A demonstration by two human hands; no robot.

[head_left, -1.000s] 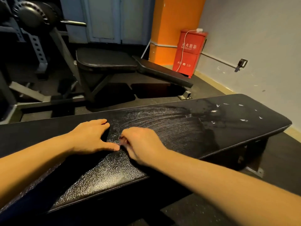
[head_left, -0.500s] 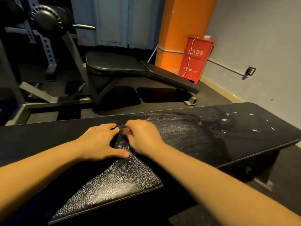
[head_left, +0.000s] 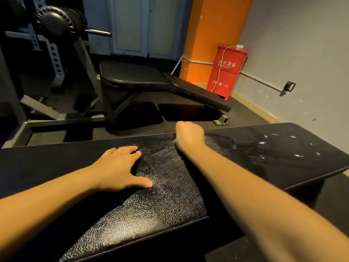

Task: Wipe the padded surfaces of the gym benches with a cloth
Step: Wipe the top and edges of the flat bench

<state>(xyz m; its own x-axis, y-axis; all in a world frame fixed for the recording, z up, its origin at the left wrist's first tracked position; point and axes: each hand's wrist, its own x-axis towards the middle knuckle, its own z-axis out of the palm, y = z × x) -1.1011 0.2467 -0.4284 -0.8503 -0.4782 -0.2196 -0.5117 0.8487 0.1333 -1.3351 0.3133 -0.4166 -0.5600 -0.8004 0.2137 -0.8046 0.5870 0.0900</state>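
The left hand [head_left: 120,168] lies flat, fingers spread, on the padded bench [head_left: 170,201]. The right hand [head_left: 188,137] is curled into a fist at the far edge of the pad (it is blurred, and a cloth cannot be seen in it). Right of this hand, small white scraps [head_left: 283,146] lie on the pad.

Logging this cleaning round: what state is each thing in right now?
Near bench pad: streaked and shiny in the middle, white flecks at its right end.
Left hand: flat on the pad, fingers spread.
Right hand: closed, blurred, at the pad's far edge; no cloth visible.
Far bench: untouched, backrest sloping down.
Red cabinet: closed.
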